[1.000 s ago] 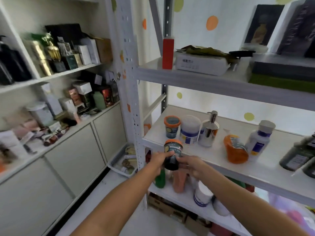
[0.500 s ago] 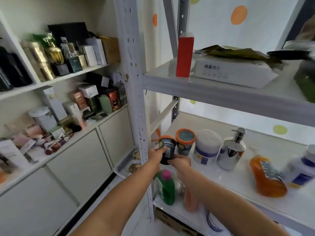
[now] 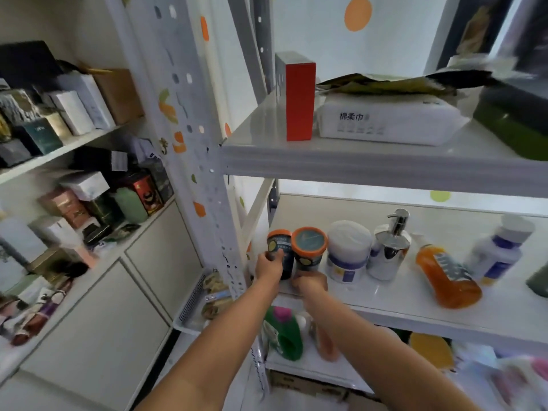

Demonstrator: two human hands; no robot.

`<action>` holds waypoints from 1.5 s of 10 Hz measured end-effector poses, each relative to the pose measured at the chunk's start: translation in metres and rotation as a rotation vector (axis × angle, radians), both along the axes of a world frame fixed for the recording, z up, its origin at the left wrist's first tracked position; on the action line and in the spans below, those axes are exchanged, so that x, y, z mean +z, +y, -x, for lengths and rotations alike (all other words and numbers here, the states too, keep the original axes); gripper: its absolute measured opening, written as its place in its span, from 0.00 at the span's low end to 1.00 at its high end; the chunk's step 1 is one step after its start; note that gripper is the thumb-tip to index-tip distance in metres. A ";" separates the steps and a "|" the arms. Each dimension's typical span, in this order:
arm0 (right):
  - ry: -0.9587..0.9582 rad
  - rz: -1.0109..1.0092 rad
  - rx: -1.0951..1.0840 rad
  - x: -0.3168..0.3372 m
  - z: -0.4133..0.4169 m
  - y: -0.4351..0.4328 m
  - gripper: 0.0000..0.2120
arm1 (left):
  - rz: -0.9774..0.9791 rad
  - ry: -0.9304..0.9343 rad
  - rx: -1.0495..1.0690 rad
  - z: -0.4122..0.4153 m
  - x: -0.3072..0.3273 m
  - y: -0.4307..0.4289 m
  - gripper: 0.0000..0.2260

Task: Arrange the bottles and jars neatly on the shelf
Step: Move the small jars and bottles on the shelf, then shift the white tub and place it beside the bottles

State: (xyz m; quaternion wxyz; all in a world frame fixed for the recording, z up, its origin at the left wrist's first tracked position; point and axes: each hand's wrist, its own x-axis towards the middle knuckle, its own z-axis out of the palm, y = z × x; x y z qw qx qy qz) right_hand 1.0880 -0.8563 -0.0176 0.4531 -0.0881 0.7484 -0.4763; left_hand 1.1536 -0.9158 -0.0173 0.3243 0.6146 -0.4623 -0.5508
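Left hand [image 3: 268, 264] grips jar [image 3: 278, 251], seating it against twin [image 3: 308, 250] on shelf [image 3: 385, 304]; right hand [image 3: 310, 284] fingers unclear; next, probably release and align.

Left hand [image 3: 268, 266]: bare; finger detail softened by blur.
Right hand [image 3: 310, 283]: bare; outline smeared by blur.
Left forearm [image 3: 212, 345]: bare from the wrist to the lower frame edge.
Right forearm [image 3: 361, 336]: bare likewise, and it looks broader where it lies nearer the camera.

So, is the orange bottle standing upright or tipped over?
Tipped. The orange bottle lies on its side on the shelf, unlike the upright pump bottle beside it.
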 end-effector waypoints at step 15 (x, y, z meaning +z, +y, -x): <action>0.019 0.167 0.280 0.033 0.171 0.136 0.34 | 0.010 -0.062 0.165 0.131 0.038 0.119 0.38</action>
